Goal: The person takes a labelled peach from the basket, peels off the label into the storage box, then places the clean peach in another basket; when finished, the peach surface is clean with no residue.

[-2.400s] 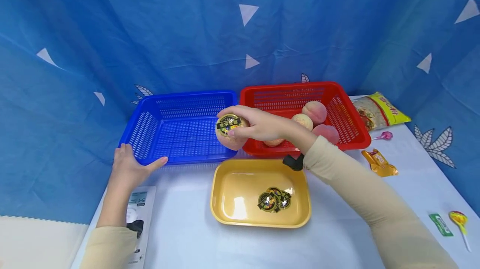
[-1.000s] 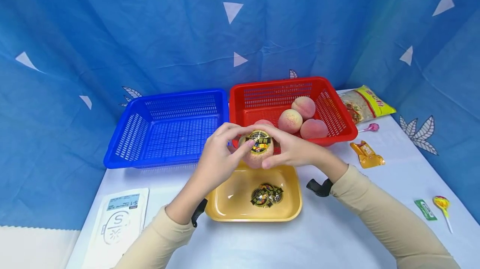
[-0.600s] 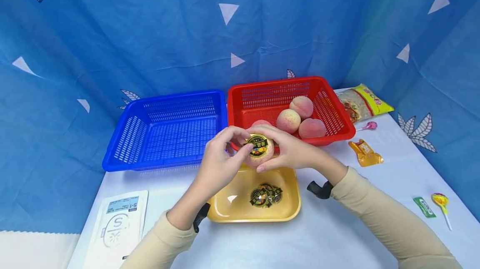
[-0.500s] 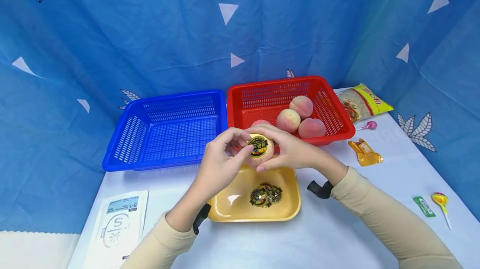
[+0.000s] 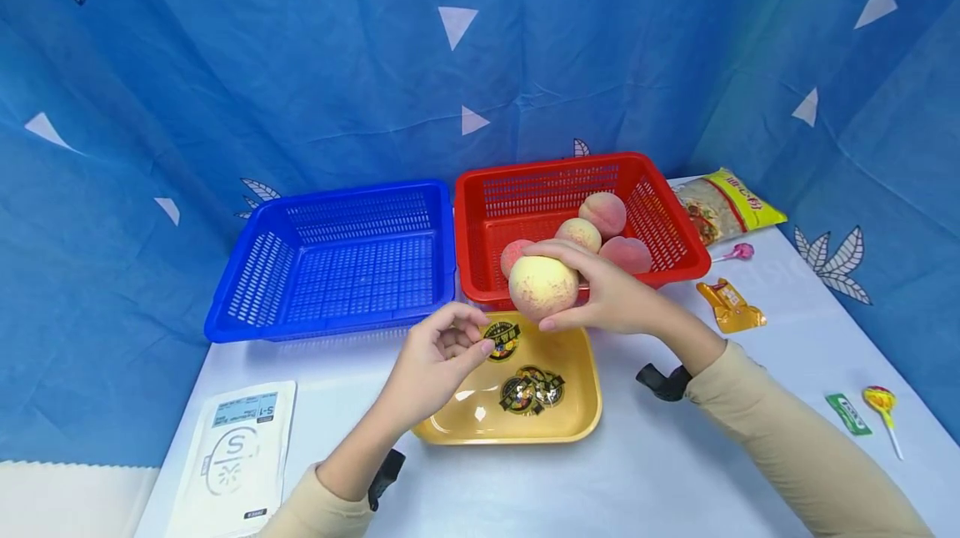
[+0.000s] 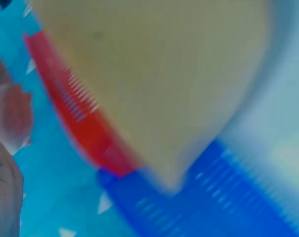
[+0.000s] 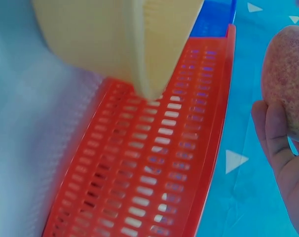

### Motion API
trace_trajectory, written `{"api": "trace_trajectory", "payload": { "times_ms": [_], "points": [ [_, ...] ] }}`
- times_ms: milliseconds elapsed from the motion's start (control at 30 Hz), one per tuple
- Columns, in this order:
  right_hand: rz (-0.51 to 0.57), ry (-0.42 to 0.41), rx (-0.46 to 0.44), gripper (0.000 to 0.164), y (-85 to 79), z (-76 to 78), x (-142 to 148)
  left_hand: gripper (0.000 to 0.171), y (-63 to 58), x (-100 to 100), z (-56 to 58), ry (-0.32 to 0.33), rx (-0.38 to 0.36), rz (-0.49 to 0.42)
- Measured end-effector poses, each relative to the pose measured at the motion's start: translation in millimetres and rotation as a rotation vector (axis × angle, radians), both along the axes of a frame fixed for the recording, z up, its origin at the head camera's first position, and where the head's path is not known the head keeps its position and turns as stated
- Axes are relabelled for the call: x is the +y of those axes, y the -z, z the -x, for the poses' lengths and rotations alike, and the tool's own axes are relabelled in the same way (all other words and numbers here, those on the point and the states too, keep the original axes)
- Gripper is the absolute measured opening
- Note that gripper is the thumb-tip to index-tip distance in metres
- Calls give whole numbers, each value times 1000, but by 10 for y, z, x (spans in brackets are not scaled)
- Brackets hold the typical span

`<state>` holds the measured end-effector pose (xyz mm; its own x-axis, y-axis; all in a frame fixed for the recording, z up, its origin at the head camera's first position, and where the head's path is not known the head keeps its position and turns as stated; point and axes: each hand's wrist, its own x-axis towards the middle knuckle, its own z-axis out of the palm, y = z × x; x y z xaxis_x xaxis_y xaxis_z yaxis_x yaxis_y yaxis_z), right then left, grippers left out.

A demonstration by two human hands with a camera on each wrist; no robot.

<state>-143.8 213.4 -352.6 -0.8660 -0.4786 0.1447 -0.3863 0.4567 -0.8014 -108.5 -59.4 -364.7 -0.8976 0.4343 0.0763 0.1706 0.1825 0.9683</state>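
Note:
My right hand [image 5: 611, 298] grips a pale yellow and pink peach [image 5: 543, 288] from its right side, above the front of the red basket [image 5: 555, 161]. The side of the peach facing me is bare. Between thumb and fingers, my left hand [image 5: 435, 364] pinches a round gold-and-black sticker [image 5: 506, 341] over the back left of the yellow tray [image 5: 510, 440]. Further stickers [image 5: 531, 390] lie overlapping on the tray's floor. In the right wrist view, fingers [image 7: 277, 131] curl against the peach [image 7: 290, 79]. Several peaches [image 5: 603, 213] sit inside the red basket, partly hidden by my right hand.
A blue basket [image 5: 367, 271] with a bare floor stands left of the red one. A white packet [image 5: 236, 455] lies front left. Rightward are a food bag [image 5: 738, 203], a pink lollipop [image 5: 742, 252], an orange-wrapped sweet [image 5: 731, 304], a green packet [image 5: 849, 414] and a yellow-red lollipop [image 5: 879, 400].
Both hands came together at the peach, then parted. The sticker came off the peach with my left hand, which moved down and left. The peach moved right in my right hand.

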Motion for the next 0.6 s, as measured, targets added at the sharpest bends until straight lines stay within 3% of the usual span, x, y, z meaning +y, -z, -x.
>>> {"api": "trace_trajectory", "payload": {
  "times_ms": [133,267,467,600],
  "points": [
    [-13,57,30,83,24,-1,83,19,258,54,-26,41,-41,136],
    [-12,89,58,82,59,11,138,17,470,133,-38,97,-21,291],
    [-2,104,45,83,89,16,166,17,660,208,-28,123,124,481],
    [-3,124,27,83,99,8,174,20,689,235,-35,141,240,609]
  ]
}}
